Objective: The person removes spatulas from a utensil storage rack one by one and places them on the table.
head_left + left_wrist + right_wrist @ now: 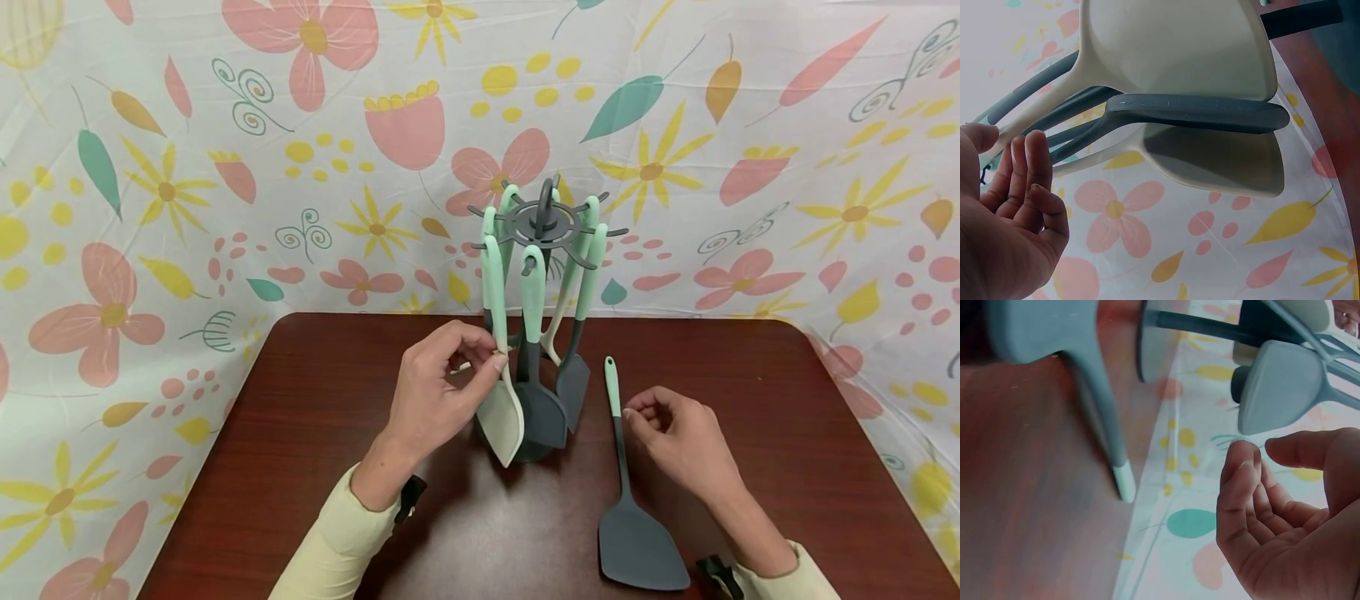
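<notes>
White floral cloth (262, 167) behind a red-brown table (315, 400) bearing a grey carousel rack (542, 223)
Flat grey mint-handled turner (641, 546) right of the rack; cream mint-handled spatula (502, 417) at the rack's left, pinched by the left hand (442, 383), seemingly being steadied, next calling for gentle handling; right hand (686, 437) loosely bent, empty

Left hand (431, 393): thumb (483, 383) and forefinger drawn into a pinch, remaining fingers bent just beside them. Left wrist (381, 473) lies below and behind those fingers, pale sleeve (330, 537) starting there. Right hand (690, 442) well apart from the left fingers; its own curl loosely, thumb tip near the forefinger (idle-looking from here). Right forearm (753, 533) slants back behind them.
</notes>
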Available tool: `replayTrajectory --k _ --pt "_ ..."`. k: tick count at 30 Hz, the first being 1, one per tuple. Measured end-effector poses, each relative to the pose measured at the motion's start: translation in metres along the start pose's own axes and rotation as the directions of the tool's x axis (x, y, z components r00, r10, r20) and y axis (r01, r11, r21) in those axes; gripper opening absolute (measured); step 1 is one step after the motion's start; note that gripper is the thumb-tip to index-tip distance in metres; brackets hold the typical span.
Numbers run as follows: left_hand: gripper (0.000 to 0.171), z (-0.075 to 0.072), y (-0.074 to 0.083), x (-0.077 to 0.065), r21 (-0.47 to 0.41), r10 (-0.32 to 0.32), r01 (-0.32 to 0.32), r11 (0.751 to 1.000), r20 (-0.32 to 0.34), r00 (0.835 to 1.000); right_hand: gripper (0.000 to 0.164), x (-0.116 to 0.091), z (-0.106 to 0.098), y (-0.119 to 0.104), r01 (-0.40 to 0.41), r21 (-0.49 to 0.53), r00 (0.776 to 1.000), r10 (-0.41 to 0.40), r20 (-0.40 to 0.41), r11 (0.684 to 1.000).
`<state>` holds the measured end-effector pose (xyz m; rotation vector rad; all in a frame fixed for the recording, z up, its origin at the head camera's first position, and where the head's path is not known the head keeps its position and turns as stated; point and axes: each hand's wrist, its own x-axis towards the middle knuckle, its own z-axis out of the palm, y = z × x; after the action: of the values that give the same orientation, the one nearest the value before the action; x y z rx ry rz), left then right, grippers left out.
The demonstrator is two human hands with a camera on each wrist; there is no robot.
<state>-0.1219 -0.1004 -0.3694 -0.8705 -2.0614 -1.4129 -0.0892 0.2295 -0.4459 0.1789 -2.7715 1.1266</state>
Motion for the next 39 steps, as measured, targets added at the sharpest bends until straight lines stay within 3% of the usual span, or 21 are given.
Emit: replayTrajectory --k 17,26,39 --pt "0.011 -0.001 0.002 0.001 -0.007 0.002 -0.002 1.0 -0.006 1.0 0.012 -0.001 -0.009 -0.038 0.138 0.051 0.987 -0.133 -0.092 0.989" --pt "0.01 -0.002 0.004 0.002 -0.004 0.005 -0.005 1.0 -0.01 1.0 0.029 -0.005 -0.01 -0.066 0.31 0.06 0.942 -0.298 -0.154 0.949" --pt "0.008 -0.002 0.004 0.003 -0.032 0.012 -0.013 0.999 -0.016 1.0 0.033 0.001 -0.008 -0.09 0.421 0.082 0.896 -0.399 -0.196 0.904"
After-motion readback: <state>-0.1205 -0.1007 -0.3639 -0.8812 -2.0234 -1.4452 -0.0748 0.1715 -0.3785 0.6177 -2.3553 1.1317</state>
